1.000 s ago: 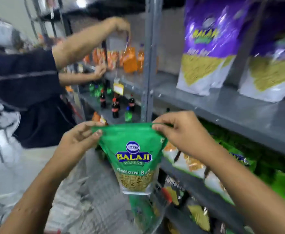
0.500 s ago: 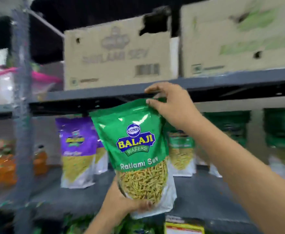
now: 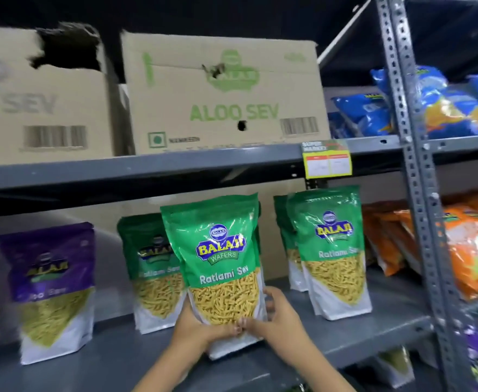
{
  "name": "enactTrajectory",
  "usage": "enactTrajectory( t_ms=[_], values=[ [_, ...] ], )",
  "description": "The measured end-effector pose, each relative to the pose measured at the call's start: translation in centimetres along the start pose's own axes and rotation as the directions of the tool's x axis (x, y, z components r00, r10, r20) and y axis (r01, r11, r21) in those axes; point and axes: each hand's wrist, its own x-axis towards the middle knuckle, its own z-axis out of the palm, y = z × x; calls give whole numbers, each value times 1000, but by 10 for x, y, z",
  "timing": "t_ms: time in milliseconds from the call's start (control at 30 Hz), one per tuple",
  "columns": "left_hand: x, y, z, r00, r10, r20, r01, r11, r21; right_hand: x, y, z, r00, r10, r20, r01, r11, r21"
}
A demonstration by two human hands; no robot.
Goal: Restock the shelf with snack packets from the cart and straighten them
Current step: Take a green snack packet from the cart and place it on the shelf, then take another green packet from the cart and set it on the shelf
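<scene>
A green Ratlami Sev packet (image 3: 221, 258) stands upright at the front of the grey shelf (image 3: 373, 332). My left hand (image 3: 198, 329) holds its lower left corner and my right hand (image 3: 277, 315) holds its lower right side. Behind it to the left stands another green Ratlami Sev packet (image 3: 153, 275). A further green packet (image 3: 331, 250) stands to the right, with one more behind it. The cart is out of view.
Purple Aloo Sev packets (image 3: 54, 290) stand at the left of the same shelf. Two cardboard boxes (image 3: 221, 94) sit on the shelf above. A slotted upright post (image 3: 413, 176) bounds the bay; orange packets (image 3: 469, 247) and blue packets (image 3: 441, 100) fill the bay to the right.
The green packet has gone from being held up in front of the shelf down onto the shelf. My right hand moved from its top edge to its lower right side.
</scene>
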Motion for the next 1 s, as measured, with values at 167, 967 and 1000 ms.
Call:
enactTrajectory(
  t_ms=[167, 967, 1000],
  values=[
    [23, -15, 14, 997, -60, 53, 57, 997, 58, 18, 12, -9, 999, 28, 30, -26, 997, -71],
    [-363, -93, -276, 681, -238, -692, 430, 895, 116, -214, -1, 285, 659, -500, 562, 526, 841, 131],
    [-407, -110, -299, 587, -331, -739, 559, 826, 74, -237, 11, 318, 584, -430, 689, 486, 865, 128]
  ],
)
